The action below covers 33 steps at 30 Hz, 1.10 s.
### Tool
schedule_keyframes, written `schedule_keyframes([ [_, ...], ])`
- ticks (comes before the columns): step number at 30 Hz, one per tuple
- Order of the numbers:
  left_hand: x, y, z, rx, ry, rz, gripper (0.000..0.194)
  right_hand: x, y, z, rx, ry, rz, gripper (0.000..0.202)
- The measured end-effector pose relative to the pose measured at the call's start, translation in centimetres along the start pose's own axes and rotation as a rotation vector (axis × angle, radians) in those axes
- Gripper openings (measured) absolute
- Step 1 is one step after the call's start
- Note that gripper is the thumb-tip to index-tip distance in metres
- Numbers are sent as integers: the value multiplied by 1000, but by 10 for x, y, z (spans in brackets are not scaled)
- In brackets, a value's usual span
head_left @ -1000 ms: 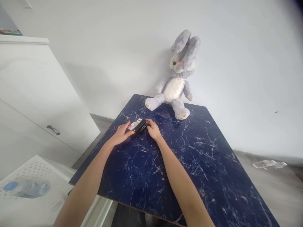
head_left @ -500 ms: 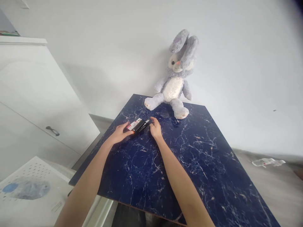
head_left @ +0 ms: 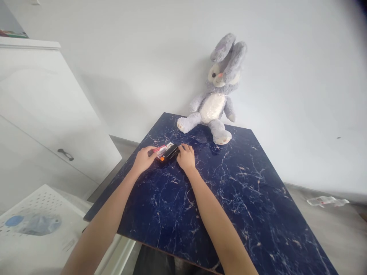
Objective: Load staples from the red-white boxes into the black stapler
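Observation:
A small black box (head_left: 170, 152) with an orange patch at its near end lies at the middle of the blue marbled table (head_left: 229, 198). Along its left side is a flat red-and-white piece (head_left: 163, 148), perhaps a label or packet; its kind is unclear. My left hand (head_left: 143, 159) pinches this piece between thumb and fingers. From the other side, my right hand (head_left: 186, 156) curls its fingers over the right side of the black box, hiding part of it and the slim dark item beside it.
A grey plush rabbit (head_left: 213, 107) sits against the wall at the table's back edge. To the left stand a white cabinet (head_left: 57, 110) and a lower white surface bearing a clear plastic bag (head_left: 41, 224). A clear plastic bottle (head_left: 327, 201) lies on the floor at right.
My right hand has closed in leftward over the box's right side, covering the slim dark item. My left hand's grip has shifted, and more of the orange patch shows.

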State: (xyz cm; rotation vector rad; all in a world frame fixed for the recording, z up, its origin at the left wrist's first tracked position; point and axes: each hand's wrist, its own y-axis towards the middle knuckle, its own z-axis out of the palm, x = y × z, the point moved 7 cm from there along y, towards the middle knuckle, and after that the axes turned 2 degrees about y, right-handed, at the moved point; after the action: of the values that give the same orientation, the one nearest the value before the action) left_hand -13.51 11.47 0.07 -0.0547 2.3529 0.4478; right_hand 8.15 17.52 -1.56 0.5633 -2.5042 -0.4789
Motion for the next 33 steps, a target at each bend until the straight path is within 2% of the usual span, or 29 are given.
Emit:
schedule_keyframes([
  [4, 19, 3, 1, -95, -400, -171, 34, 1, -1, -2, 0, -14, -7, 41],
  [7, 26, 3, 6, -108, -670, -295, 39, 0, -1, -1, -14, -10, 1, 46],
  [10, 22, 2, 9, -52, -906, -347, 42, -4, 1, -3, -82, 29, 24, 47],
  [14, 4, 1, 11, 86, -1192, -324, 39, -18, 2, -13, -252, 223, 109, 35],
  [18, 0, 0, 14, 120, -1212, -324, 34, -40, 0, -17, -317, 510, 292, 28],
  [22, 2, -1, 19, 129, -1156, -336, 35, -60, -4, -13, -342, 737, 448, 41],
  [28, 5, -2, 21, 126, -1061, -327, 41, -68, -4, -5, -325, 907, 466, 38],
  [30, 2, -3, 23, 138, -1027, -311, 43, -64, -9, -5, -318, 1017, 468, 38],
  [33, -4, -6, 26, 156, -965, -292, 43, -52, -23, -6, -234, 1184, 477, 39],
])
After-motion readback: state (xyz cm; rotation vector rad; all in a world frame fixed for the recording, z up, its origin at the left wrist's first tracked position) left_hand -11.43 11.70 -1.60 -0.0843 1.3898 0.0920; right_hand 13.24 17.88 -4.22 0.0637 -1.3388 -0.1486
